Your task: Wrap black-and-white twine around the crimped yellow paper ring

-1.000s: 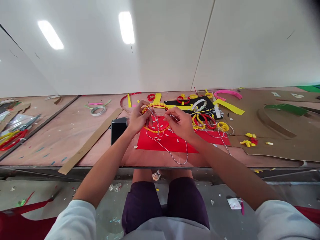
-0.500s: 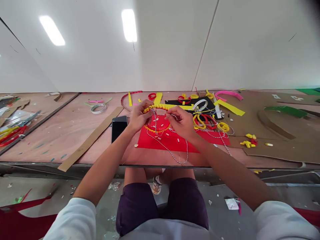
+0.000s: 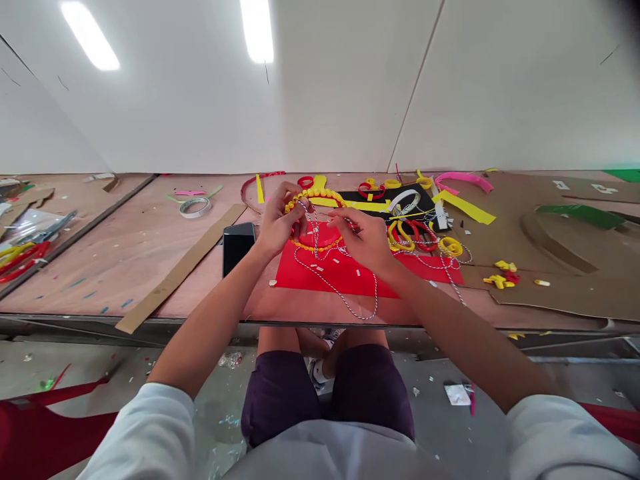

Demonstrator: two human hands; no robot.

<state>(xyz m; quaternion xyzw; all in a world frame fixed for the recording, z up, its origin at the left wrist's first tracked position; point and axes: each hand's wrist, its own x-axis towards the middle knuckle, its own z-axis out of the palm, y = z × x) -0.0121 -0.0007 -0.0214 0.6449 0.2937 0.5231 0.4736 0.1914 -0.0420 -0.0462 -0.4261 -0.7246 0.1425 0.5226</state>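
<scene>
My left hand (image 3: 281,219) is closed on the left side of a red ring edged with yellow bead-like bumps (image 3: 320,193). A black-and-white twisted cord (image 3: 316,233) hangs from near its fingertips, down through the ring. My right hand (image 3: 366,239) is at the ring's right side, thumb and index finger pinched together; what they hold is hidden by the fingers. Loops of the same cord trail over a red sheet (image 3: 320,279) below the ring and on to the right.
A black phone (image 3: 238,248) and a cardboard strip (image 3: 185,267) lie to the left, near a tape roll (image 3: 195,207). On the right are yellow and red rings (image 3: 451,247), a white roll (image 3: 404,201), a pink strip (image 3: 464,180) and brown cardboard (image 3: 550,240).
The ring has tilted up a little, and my left fingers have shifted on its left side. My right fingertips have moved slightly, now pointing left across the ring. The whole view has shifted slightly.
</scene>
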